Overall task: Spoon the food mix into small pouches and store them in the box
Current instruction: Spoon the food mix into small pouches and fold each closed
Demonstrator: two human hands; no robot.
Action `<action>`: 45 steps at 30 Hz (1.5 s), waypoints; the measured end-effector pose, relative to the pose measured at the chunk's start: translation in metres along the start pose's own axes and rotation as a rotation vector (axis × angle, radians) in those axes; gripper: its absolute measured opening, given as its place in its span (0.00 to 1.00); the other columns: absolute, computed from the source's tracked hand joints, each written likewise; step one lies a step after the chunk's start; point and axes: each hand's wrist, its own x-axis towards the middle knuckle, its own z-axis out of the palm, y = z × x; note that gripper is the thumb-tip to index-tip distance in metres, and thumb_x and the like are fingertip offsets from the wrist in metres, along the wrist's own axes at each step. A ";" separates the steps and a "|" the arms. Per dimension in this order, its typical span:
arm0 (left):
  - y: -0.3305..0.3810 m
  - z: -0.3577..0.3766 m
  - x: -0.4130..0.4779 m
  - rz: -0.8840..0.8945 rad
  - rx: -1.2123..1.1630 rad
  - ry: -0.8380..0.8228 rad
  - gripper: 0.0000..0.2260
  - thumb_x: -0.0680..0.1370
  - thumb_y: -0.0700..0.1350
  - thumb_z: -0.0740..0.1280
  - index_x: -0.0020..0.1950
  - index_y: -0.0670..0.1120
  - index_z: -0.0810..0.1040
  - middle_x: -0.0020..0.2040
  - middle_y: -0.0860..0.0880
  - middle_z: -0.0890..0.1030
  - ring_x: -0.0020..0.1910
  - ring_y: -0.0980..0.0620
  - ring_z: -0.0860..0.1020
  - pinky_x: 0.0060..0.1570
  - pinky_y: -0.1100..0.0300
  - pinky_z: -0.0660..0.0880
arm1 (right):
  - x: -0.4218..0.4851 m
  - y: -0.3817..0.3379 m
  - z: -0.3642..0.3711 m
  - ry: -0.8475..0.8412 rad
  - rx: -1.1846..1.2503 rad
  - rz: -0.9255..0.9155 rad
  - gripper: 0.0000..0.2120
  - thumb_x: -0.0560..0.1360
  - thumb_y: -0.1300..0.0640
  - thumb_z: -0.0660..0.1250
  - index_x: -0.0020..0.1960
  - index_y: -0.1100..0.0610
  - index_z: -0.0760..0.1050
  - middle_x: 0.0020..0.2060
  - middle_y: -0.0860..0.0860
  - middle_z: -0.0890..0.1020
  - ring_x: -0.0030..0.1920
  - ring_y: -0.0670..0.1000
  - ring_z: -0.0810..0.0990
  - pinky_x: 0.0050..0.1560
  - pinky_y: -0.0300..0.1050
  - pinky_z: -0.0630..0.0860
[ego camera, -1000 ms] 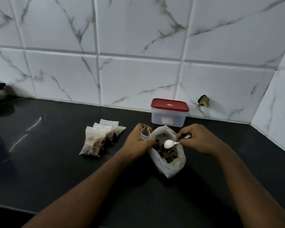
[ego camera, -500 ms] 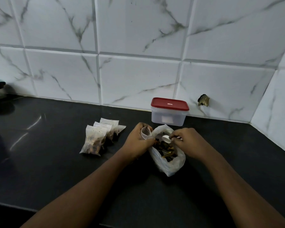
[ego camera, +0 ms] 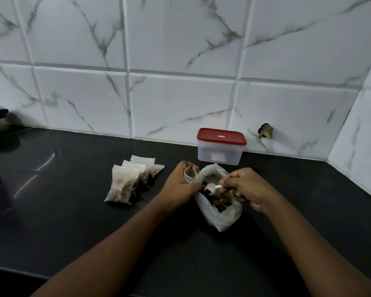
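Fingers of the left hand (ego camera: 180, 183) pinch an open pouch (ego camera: 190, 174) at the bag (ego camera: 221, 213) rim; those of the right hand (ego camera: 246, 187) pinch the spoon (ego camera: 211, 187) over it. The box (ego camera: 221, 148) sits against the wall (ego camera: 180, 103), filled pouches (ego camera: 126, 183) to the left on the bench (ego camera: 73, 221).

Both bare arms are reaching in from the bottom edge, the left forearm (ego camera: 116, 243) and right forearm (ego camera: 308, 239) converging toward the middle. The left hand (ego camera: 179, 186) is curling its fingers round an open small pouch (ego camera: 189, 175), back of the hand facing up. The right hand (ego camera: 247, 186) is pinching the handle of a white spoon (ego camera: 211, 187), with the remaining fingers curling underneath.
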 end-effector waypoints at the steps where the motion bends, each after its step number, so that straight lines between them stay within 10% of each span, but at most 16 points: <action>1: 0.001 0.000 -0.001 -0.001 -0.004 -0.004 0.16 0.72 0.40 0.75 0.57 0.48 0.77 0.52 0.47 0.83 0.52 0.47 0.83 0.56 0.44 0.82 | 0.002 0.002 -0.002 0.000 0.073 0.035 0.05 0.79 0.65 0.69 0.51 0.66 0.83 0.43 0.62 0.87 0.23 0.43 0.66 0.22 0.35 0.62; 13: 0.000 0.000 0.000 0.010 -0.003 -0.010 0.17 0.73 0.38 0.76 0.58 0.48 0.76 0.52 0.47 0.83 0.52 0.48 0.83 0.53 0.49 0.83 | -0.002 -0.010 -0.008 -0.032 0.445 -0.166 0.06 0.80 0.68 0.67 0.52 0.67 0.83 0.42 0.63 0.83 0.27 0.45 0.67 0.23 0.35 0.61; 22: -0.006 0.002 0.004 0.044 -0.016 0.024 0.19 0.71 0.39 0.79 0.57 0.47 0.75 0.52 0.41 0.83 0.46 0.50 0.83 0.52 0.40 0.82 | -0.014 -0.011 0.022 -0.036 -0.255 -0.548 0.11 0.78 0.60 0.74 0.56 0.46 0.87 0.53 0.40 0.87 0.57 0.40 0.84 0.59 0.41 0.80; 29: -0.005 -0.001 0.003 0.026 -0.001 -0.011 0.17 0.72 0.35 0.74 0.57 0.48 0.76 0.52 0.44 0.83 0.50 0.47 0.84 0.52 0.47 0.82 | -0.013 -0.014 -0.009 0.136 -0.317 -0.524 0.08 0.78 0.58 0.73 0.52 0.46 0.86 0.48 0.42 0.86 0.49 0.40 0.84 0.48 0.38 0.80; 45: -0.006 0.000 0.003 0.016 -0.015 0.013 0.15 0.73 0.36 0.75 0.56 0.48 0.77 0.50 0.44 0.84 0.48 0.46 0.84 0.52 0.43 0.82 | -0.012 -0.017 -0.043 -0.041 -0.685 -0.336 0.09 0.76 0.58 0.71 0.43 0.46 0.85 0.43 0.45 0.84 0.44 0.48 0.83 0.44 0.47 0.79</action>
